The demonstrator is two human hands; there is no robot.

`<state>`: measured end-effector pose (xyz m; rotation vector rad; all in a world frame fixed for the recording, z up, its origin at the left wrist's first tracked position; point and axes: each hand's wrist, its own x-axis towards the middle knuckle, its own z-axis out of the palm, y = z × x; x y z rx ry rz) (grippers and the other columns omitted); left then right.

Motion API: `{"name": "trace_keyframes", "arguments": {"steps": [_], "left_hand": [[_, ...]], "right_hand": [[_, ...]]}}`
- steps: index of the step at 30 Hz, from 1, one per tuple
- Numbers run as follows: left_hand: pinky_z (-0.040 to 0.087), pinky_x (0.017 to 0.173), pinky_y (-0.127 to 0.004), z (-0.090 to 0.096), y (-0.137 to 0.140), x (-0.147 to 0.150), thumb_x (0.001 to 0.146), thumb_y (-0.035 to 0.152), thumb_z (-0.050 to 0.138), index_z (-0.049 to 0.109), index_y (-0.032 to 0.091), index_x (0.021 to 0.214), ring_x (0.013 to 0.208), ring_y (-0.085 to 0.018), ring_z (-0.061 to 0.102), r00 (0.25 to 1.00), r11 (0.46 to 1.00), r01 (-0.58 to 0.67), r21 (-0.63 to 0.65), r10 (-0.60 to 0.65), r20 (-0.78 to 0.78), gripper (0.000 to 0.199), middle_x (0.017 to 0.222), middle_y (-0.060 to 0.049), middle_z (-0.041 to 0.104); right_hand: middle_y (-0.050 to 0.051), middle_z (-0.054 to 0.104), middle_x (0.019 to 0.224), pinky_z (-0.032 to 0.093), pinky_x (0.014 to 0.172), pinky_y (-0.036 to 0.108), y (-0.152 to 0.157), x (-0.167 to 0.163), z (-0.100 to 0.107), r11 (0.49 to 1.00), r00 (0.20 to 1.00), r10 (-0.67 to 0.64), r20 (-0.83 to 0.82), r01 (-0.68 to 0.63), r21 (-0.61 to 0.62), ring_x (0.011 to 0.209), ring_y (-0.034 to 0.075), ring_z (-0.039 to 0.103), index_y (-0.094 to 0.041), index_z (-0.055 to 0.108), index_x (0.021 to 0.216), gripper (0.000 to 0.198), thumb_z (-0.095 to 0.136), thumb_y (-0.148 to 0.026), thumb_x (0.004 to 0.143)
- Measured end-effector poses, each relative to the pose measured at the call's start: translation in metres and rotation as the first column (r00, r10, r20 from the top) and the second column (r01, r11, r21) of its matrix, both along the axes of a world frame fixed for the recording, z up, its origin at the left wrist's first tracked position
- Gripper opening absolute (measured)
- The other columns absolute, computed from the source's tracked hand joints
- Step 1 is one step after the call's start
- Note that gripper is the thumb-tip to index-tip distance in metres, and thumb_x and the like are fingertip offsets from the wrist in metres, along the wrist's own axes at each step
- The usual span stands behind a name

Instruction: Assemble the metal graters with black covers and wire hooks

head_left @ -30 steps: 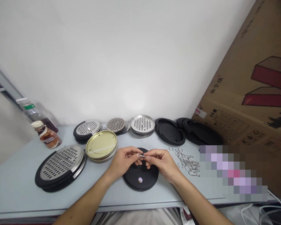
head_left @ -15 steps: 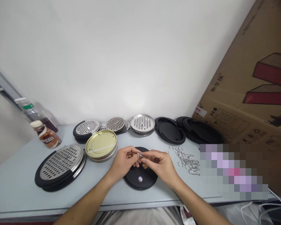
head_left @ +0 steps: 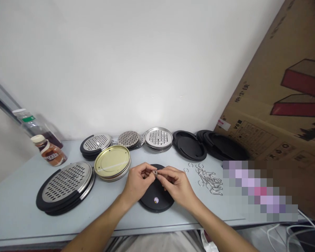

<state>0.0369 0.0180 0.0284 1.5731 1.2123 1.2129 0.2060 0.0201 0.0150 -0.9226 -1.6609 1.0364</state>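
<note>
My left hand and my right hand meet fingertip to fingertip, both closed in a pinch. Between them is a small metal ring, partly covered by the fingers; whether a second metal piece is joined to it I cannot make out. Beneath the hands a round black disc lies flat on the table, bearing a small light sticker. To the right of my right hand lies a loose pile of wire clips and rings.
Left stand a large perforated grater stack with black rims and gold-coloured round lids. Along the wall are more graters and black round holders. Two bottles stand far left; a big cardboard box leans at right.
Both hands keep their pinch on the ring, with only slight finger movement. The whole view has shifted a little, so things sit slightly further left.
</note>
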Motion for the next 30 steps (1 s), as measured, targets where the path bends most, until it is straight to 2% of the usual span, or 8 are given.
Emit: {"name": "trace_keyframes", "arguments": {"steps": [4,10,13,18,21,25,30], "left_hand": [[0.05,0.061,-0.022,0.0,0.0,0.0,0.077,0.014,0.061,0.071,0.015,0.087,0.065,-0.013,0.063,0.997,0.998,-0.019,0.068,0.024,-0.07,0.014,0.074,-0.003,0.071],[0.051,0.061,-0.022,0.002,0.0,-0.002,0.082,0.021,0.061,0.074,0.017,0.091,0.065,-0.014,0.064,0.999,0.997,-0.002,0.072,0.006,-0.053,0.017,0.081,-0.005,0.072],[0.051,0.061,-0.022,0.005,0.0,-0.002,0.083,0.023,0.063,0.075,0.017,0.091,0.066,-0.013,0.064,0.999,0.999,0.034,0.034,-0.034,-0.005,0.016,0.082,-0.004,0.071],[0.047,0.056,-0.019,0.012,0.002,-0.003,0.08,0.026,0.067,0.074,0.016,0.087,0.058,-0.01,0.057,0.991,0.987,0.109,-0.121,-0.099,0.084,0.014,0.068,-0.001,0.068],[0.044,0.054,-0.018,0.014,0.002,-0.004,0.079,0.026,0.068,0.074,0.016,0.086,0.055,-0.009,0.054,0.989,0.977,0.128,-0.171,-0.112,0.097,0.014,0.062,0.001,0.065],[0.044,0.056,-0.018,0.015,0.002,-0.005,0.08,0.027,0.067,0.074,0.016,0.086,0.056,-0.009,0.054,0.984,0.973,0.146,-0.177,-0.125,0.127,0.014,0.063,0.001,0.065],[0.045,0.059,-0.02,0.014,0.004,-0.008,0.081,0.031,0.067,0.073,0.016,0.09,0.059,-0.01,0.055,0.991,0.988,0.086,-0.129,-0.071,0.117,0.018,0.065,0.001,0.065]], "right_hand": [[0.004,0.063,0.081,0.046,0.054,0.024,0.001,0.001,0.0,1.0,1.0,0.003,-0.002,-0.003,0.007,0.061,0.012,0.056,-0.021,0.075,0.095,0.016,0.063,-0.028,0.088],[0.001,0.06,0.072,0.041,0.045,0.02,0.004,0.004,0.003,0.978,0.989,0.083,-0.125,-0.104,-0.18,0.049,0.008,0.051,-0.019,0.076,0.09,0.018,0.067,-0.033,0.084],[0.0,0.059,0.067,0.04,0.044,0.02,0.006,0.007,0.005,0.96,0.98,0.11,-0.165,-0.148,-0.236,0.046,0.006,0.05,-0.018,0.077,0.087,0.019,0.07,-0.035,0.081],[0.002,0.061,0.072,0.04,0.044,0.02,0.007,0.009,0.007,0.957,0.979,0.114,-0.168,-0.154,-0.248,0.047,0.006,0.05,-0.016,0.077,0.084,0.02,0.073,-0.035,0.078],[0.002,0.061,0.072,0.039,0.044,0.02,0.007,0.009,0.008,0.959,0.979,0.126,-0.163,-0.162,-0.233,0.048,0.006,0.049,-0.017,0.078,0.083,0.019,0.072,-0.035,0.079],[0.002,0.061,0.072,0.039,0.043,0.02,0.005,0.01,0.01,0.96,0.979,0.133,-0.152,-0.166,-0.227,0.048,0.006,0.049,-0.017,0.078,0.082,0.019,0.072,-0.034,0.079],[0.002,0.061,0.07,0.036,0.042,0.019,0.004,0.01,0.011,0.947,0.974,0.135,-0.182,-0.18,-0.265,0.046,0.006,0.048,-0.015,0.077,0.082,0.021,0.073,-0.035,0.078]]}}
